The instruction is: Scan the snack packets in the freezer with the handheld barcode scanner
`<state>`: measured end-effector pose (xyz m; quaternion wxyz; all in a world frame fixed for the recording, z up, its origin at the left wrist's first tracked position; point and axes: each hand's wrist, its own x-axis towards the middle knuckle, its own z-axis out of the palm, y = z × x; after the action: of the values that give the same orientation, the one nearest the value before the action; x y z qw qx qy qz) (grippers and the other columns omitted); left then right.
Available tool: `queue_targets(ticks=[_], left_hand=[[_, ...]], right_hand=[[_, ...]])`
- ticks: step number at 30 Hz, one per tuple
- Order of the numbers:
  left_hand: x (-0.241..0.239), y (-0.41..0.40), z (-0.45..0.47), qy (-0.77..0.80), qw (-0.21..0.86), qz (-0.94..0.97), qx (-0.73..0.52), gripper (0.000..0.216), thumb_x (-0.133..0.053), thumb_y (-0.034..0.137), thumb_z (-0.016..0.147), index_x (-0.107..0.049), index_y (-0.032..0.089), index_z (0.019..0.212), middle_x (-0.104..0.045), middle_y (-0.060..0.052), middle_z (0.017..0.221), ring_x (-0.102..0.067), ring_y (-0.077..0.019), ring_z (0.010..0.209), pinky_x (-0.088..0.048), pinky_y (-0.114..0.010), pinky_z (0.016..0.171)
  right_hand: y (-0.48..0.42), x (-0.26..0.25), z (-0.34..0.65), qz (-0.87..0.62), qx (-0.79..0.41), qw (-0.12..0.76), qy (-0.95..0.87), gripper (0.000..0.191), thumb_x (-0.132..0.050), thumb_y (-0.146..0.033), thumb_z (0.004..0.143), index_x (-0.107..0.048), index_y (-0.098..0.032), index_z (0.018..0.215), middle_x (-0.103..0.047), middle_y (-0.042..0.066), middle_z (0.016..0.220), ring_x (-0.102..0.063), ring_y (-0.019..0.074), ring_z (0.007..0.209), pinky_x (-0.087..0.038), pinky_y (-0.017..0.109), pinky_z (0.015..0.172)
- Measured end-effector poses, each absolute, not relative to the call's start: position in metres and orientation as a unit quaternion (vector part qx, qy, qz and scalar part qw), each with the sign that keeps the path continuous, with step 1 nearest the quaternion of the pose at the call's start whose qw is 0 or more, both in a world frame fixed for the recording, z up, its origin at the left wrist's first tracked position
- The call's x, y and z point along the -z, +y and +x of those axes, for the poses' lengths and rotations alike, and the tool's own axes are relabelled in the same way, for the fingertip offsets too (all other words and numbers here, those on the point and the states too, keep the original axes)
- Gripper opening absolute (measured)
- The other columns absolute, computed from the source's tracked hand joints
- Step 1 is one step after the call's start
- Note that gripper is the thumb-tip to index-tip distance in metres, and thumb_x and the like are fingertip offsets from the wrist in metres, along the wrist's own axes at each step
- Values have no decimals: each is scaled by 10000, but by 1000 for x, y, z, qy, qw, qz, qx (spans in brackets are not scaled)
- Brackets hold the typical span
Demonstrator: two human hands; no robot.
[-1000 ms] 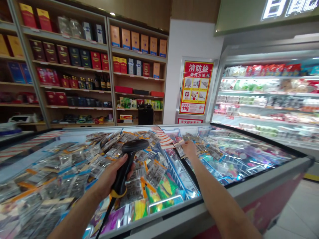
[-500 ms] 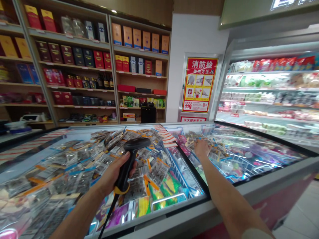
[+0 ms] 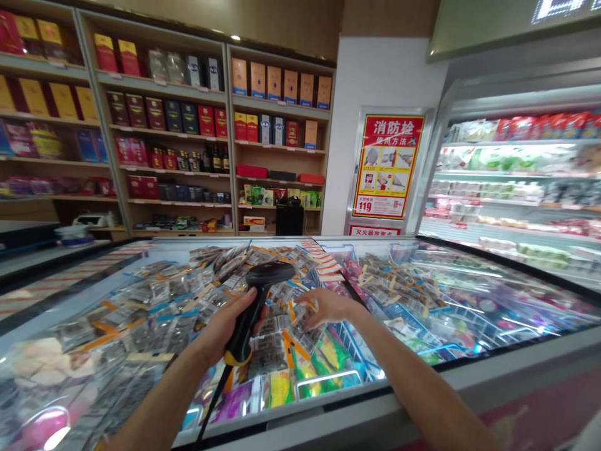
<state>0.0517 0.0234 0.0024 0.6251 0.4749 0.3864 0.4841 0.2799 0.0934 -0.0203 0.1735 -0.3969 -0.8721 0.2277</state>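
My left hand (image 3: 235, 321) is wrapped around the handle of a black barcode scanner (image 3: 269, 274), whose cable runs down toward me. The scanner's head is held above the packets. My right hand (image 3: 331, 305) reaches in from the right with its fingers apart. Just below its fingertips lie clear plastic packets (image 3: 282, 332) with printed labels and orange or blue strips. Whether the fingers touch one is hard to see. Many such packets cover the left side of the chest freezer (image 3: 291, 413), and a second pile of packets (image 3: 399, 280) lies on the right side.
Wire baskets (image 3: 350, 341) and bags of green and yellow packaged goods (image 3: 323, 360) are in the freezer. A red-and-white striped strip (image 3: 323, 260) crosses between its halves. Behind stand shelves of boxes (image 3: 277, 134), a red fire-hydrant notice (image 3: 387, 166) and a lit refrigerated display (image 3: 516, 169).
My right hand has moved left, from the right-hand packet pile to above the left-hand packets. My left hand keeps hold of the barcode scanner. The view has turned slightly left.
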Motion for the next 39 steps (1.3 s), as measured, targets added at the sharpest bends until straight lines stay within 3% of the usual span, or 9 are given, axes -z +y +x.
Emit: queue_targets(ticks=[3, 7, 9, 11, 15, 17, 22, 26, 39], left_hand=[[-2, 24, 52, 388, 625, 469, -488, 313, -570, 434, 673, -586, 125, 720, -611, -42, 603, -522, -92, 437, -406, -190, 412], [1, 25, 53, 387, 628, 469, -486, 298, -571, 421, 680, -564, 122, 681, -605, -41, 585, -521, -92, 438, -395, -181, 401], [2, 25, 54, 386, 630, 472, -480, 300, -565, 423, 686, -560, 123, 675, -602, -39, 589, -520, -91, 439, -394, -180, 399], [3, 25, 54, 384, 632, 478, -473, 310, -557, 432, 691, -560, 124, 663, -595, -34, 596, -520, -91, 444, -398, -184, 401], [4, 25, 55, 383, 634, 486, -465, 314, -547, 440, 696, -567, 128, 667, -577, -21, 589, -507, -87, 442, -387, -181, 380], [4, 25, 55, 385, 635, 488, -458, 328, -539, 453, 697, -568, 128, 664, -564, -15, 572, -498, -83, 437, -378, -176, 370], [1, 23, 57, 389, 638, 479, -461, 328, -566, 458, 670, -560, 130, 654, -568, -15, 586, -488, -76, 429, -379, -175, 370], [0, 22, 58, 395, 637, 486, -450, 376, -547, 495, 669, -559, 123, 613, -536, -12, 531, -470, -73, 413, -369, -171, 361], [3, 24, 56, 384, 638, 484, -460, 352, -566, 469, 667, -571, 119, 641, -559, -19, 553, -486, -80, 418, -382, -176, 357]], right_hand=[[101, 27, 285, -431, -248, 175, -850, 422, -698, -379, 515, -649, -204, 895, -652, -2, 842, -583, 169, 759, -428, 227, 656], [122, 39, 301, -569, -222, 313, -727, 196, -568, -323, 668, -628, -149, 734, -634, 11, 661, -575, 136, 625, -411, 205, 548], [130, 43, 308, -612, -221, 382, -656, 213, -479, -296, 736, -616, -143, 794, -641, 27, 693, -581, 129, 628, -417, 204, 545], [131, 43, 312, -603, -247, 390, -650, 255, -483, -316, 738, -604, -154, 893, -650, 29, 760, -590, 134, 668, -428, 209, 561], [122, 37, 313, -549, -253, 230, -763, 273, -670, -325, 550, -651, -185, 783, -651, -15, 722, -581, 169, 725, -429, 224, 610], [118, 37, 310, -547, -248, 212, -771, 216, -670, -295, 538, -657, -184, 724, -647, -26, 693, -578, 174, 724, -425, 228, 621], [130, 49, 304, -548, -245, 448, -663, 278, -509, -272, 671, -601, -157, 907, -652, 15, 816, -590, 172, 740, -438, 253, 645], [146, 58, 304, -524, -228, 546, -612, 264, -492, -252, 655, -563, -153, 890, -645, 42, 879, -589, 186, 812, -440, 289, 719], [146, 53, 310, -618, -123, 512, -584, 283, -481, -303, 672, -585, -160, 895, -650, 40, 832, -590, 192, 777, -434, 270, 660]])
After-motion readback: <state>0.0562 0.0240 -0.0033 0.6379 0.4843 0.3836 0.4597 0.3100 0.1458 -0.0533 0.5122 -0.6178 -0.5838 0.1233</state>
